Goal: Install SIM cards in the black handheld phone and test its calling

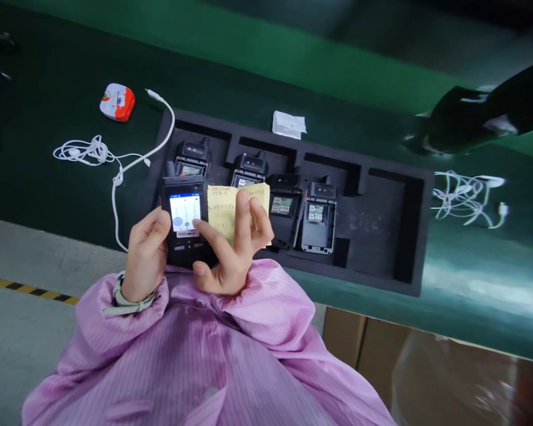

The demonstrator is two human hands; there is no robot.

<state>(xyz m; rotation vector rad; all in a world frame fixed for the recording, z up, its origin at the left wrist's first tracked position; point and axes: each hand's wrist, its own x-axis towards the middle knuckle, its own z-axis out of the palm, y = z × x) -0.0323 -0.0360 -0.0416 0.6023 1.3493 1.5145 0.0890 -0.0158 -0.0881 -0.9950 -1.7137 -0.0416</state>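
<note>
My left hand (pixel 146 251) is closed around a black handheld radio (pixel 189 239) with a stubby antenna and a lit screen showing a dial keypad. My right hand (pixel 233 251) has its fingers apart. Its index fingertip is at the lower right of the screen, and the other fingers are raised. Behind these fingers is a yellow paper note (pixel 220 204) with handwriting, partly hidden; whether the fingers touch it I cannot tell. Beyond, several more radios, one of them a radio with its back open (pixel 320 222), sit in a black foam tray (pixel 415 236).
On the green table (pixel 231 89) lie a white cable (pixel 171 127), white earphones (pixel 93 151), a red and white box (pixel 118 102) and folded white paper (pixel 288 124). Coiled white cables (pixel 466 195) lie at right, below a dark, blurred object (pixel 462 118). Cardboard (pixel 382 355) stands below the table edge.
</note>
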